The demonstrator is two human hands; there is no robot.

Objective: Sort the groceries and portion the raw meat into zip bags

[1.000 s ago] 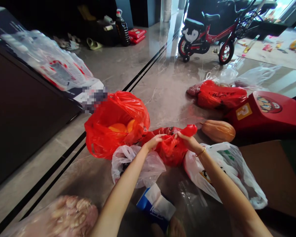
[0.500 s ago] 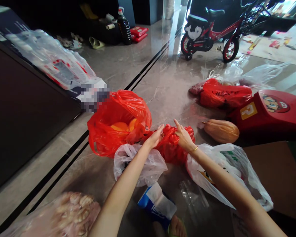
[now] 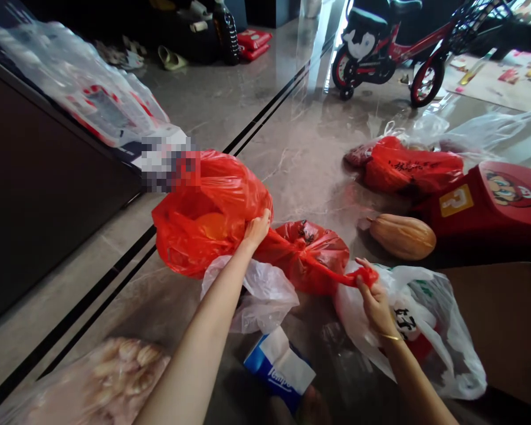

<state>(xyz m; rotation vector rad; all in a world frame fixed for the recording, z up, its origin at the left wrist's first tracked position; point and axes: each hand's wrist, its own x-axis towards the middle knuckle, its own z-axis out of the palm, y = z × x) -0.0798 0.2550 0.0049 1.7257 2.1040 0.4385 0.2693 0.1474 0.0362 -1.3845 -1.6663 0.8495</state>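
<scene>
Reaching forward with both bare arms: well extended on the left, across the crumpled, whitish plastic bag (image 3: 272, 289), and slanting in from the lower right on the other side. Gripping a twisted red strand in the curled left hand (image 3: 258, 229), against the large, open, bright-red plastic bag (image 3: 232, 183) with orange round contents. Clenching the opposite, bunched strand in the right hand (image 3: 376, 301), with a thin gold bracelet (image 3: 390, 337) at the wrist. Holding stretched between both the gathered neck of the smaller, rounded, translucent red plastic bag (image 3: 325, 245), on the grey marbled floor (image 3: 301, 159).
</scene>
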